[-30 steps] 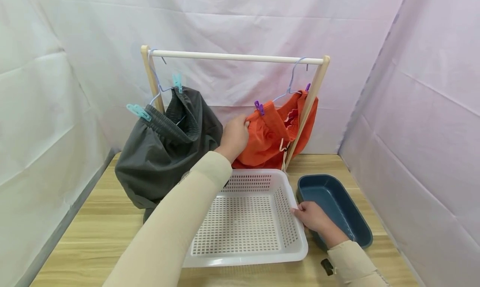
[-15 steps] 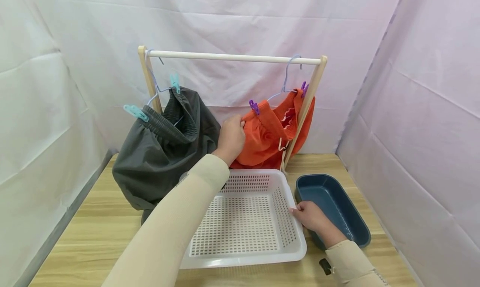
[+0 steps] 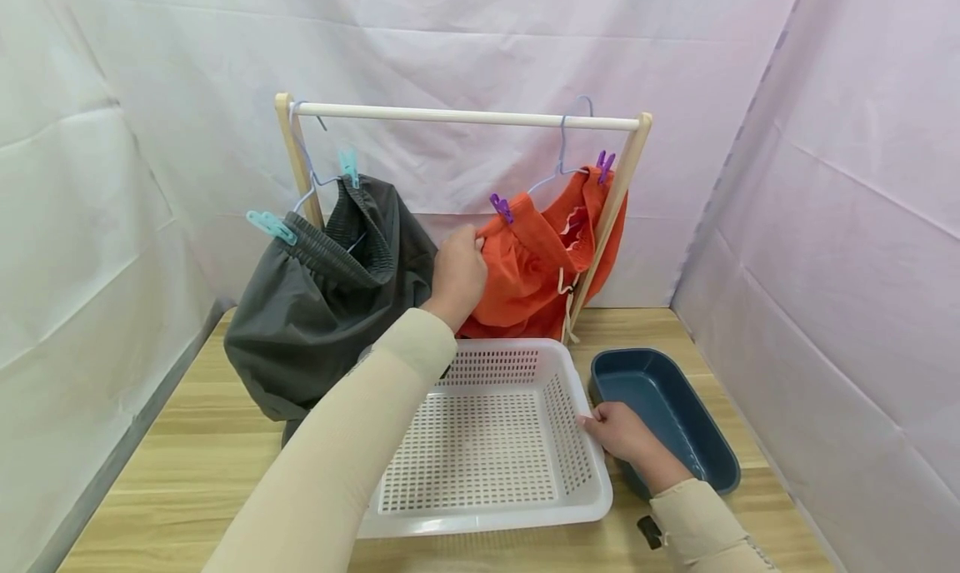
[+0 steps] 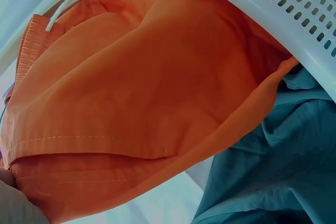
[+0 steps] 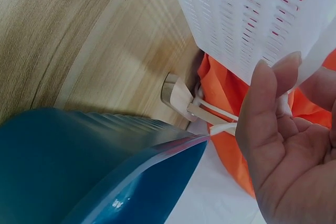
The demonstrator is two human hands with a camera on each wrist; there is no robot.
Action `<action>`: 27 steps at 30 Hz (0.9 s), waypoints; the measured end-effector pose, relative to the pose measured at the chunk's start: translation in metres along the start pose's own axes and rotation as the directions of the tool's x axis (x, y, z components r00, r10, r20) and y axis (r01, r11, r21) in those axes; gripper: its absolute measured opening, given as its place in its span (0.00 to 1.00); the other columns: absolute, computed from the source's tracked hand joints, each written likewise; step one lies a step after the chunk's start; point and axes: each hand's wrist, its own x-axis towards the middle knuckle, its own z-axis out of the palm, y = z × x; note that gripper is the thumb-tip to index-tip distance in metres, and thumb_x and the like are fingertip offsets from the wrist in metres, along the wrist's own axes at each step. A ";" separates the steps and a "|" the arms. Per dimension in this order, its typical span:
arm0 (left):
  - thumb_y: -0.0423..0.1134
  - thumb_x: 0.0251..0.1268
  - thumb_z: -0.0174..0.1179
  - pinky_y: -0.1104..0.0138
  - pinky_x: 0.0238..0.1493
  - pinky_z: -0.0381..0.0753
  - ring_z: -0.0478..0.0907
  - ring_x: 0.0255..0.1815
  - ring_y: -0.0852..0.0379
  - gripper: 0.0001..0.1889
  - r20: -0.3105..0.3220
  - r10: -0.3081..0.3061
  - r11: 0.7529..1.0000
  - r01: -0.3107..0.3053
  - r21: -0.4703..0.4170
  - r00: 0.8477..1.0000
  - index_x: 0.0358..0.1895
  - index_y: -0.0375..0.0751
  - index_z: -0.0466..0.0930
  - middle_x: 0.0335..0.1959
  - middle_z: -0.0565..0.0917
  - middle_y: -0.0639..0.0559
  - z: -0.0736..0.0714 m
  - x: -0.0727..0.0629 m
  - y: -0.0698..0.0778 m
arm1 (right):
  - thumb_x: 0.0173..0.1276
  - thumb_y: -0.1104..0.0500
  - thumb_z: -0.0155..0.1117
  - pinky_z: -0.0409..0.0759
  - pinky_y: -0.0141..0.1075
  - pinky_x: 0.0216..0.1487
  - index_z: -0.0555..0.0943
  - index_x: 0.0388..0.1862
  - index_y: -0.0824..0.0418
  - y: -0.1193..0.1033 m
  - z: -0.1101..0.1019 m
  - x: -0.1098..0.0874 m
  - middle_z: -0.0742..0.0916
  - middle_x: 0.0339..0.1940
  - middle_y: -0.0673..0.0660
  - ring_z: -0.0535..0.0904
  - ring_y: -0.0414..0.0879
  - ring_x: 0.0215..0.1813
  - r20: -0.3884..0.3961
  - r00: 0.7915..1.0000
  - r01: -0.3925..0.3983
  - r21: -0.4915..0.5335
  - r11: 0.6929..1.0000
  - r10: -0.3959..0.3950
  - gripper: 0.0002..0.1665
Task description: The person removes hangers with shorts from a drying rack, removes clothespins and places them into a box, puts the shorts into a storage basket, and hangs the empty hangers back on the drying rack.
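Orange drawstring pants (image 3: 525, 265) hang from a pale blue wire hanger (image 3: 561, 152), held at the waist by purple clothespins (image 3: 500, 208). My left hand (image 3: 459, 271) pinches the left edge of the orange cloth, just below one clothespin. In the left wrist view the orange fabric (image 4: 136, 87) fills the middle, with my hand only partly visible at the lower left corner. My right hand (image 3: 622, 434) grips the right rim of a white perforated basket (image 3: 600, 473). In the right wrist view, thumb and fingers (image 5: 262, 87) close on that rim.
A wooden rack with a white bar (image 3: 450, 117) stands at the back. Dark grey pants (image 3: 315, 323) hang at its left with light blue clothespins (image 3: 272, 225). A dark blue tub (image 3: 686, 390) sits right of the basket. A small black item (image 3: 649, 532) lies near my right sleeve.
The orange pants and their hanger have shifted left and slightly up; the hanger's hook now rises above the bar. My left hand moved a little left with the cloth; my right hand stays on the basket.
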 end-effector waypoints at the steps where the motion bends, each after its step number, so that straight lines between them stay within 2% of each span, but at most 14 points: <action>1: 0.37 0.75 0.48 0.59 0.48 0.80 0.77 0.39 0.47 0.09 -0.007 0.002 1.000 -0.002 -0.005 1.000 0.46 0.36 0.75 0.40 0.80 0.43 -0.001 0.000 0.000 | 0.71 0.61 0.58 0.70 0.34 0.18 0.77 0.28 0.67 0.000 0.000 0.000 0.81 0.19 0.53 0.75 0.45 0.19 0.000 1.000 0.003 0.001 1.000 -0.003 0.13; 8: 0.38 0.75 0.49 0.58 0.53 0.79 0.75 0.42 0.49 0.10 -0.036 -0.016 0.999 0.014 -0.044 0.999 0.50 0.38 0.74 0.42 0.79 0.45 -0.004 -0.002 -0.002 | 0.71 0.60 0.58 0.69 0.34 0.18 0.76 0.28 0.67 0.000 0.000 -0.001 0.80 0.19 0.53 0.74 0.44 0.19 0.002 1.000 -0.002 0.007 1.000 0.002 0.13; 14: 0.37 0.75 0.49 0.59 0.52 0.79 0.74 0.43 0.49 0.09 -0.090 0.022 0.999 -0.025 -0.032 0.996 0.48 0.37 0.75 0.41 0.79 0.45 -0.007 -0.006 -0.006 | 0.71 0.60 0.58 0.70 0.34 0.19 0.77 0.28 0.67 -0.001 0.001 -0.001 0.81 0.19 0.53 0.76 0.46 0.20 0.004 1.000 -0.014 0.009 1.000 0.014 0.13; 22: 0.37 0.75 0.49 0.59 0.53 0.78 0.73 0.45 0.49 0.10 -0.135 0.062 0.997 -0.067 -0.030 0.989 0.49 0.36 0.75 0.42 0.79 0.44 -0.010 -0.008 -0.008 | 0.71 0.61 0.58 0.70 0.34 0.19 0.77 0.28 0.67 -0.001 0.000 -0.002 0.81 0.19 0.54 0.75 0.43 0.19 0.003 1.000 -0.017 0.008 1.000 0.017 0.13; 27: 0.37 0.75 0.49 0.59 0.53 0.78 0.73 0.45 0.50 0.10 -0.161 0.062 0.997 -0.070 -0.043 0.985 0.49 0.36 0.76 0.42 0.79 0.45 -0.011 -0.010 -0.011 | 0.70 0.61 0.58 0.69 0.33 0.19 0.77 0.28 0.67 -0.001 0.000 -0.002 0.81 0.19 0.54 0.74 0.43 0.20 0.010 0.999 -0.032 0.013 0.999 0.032 0.12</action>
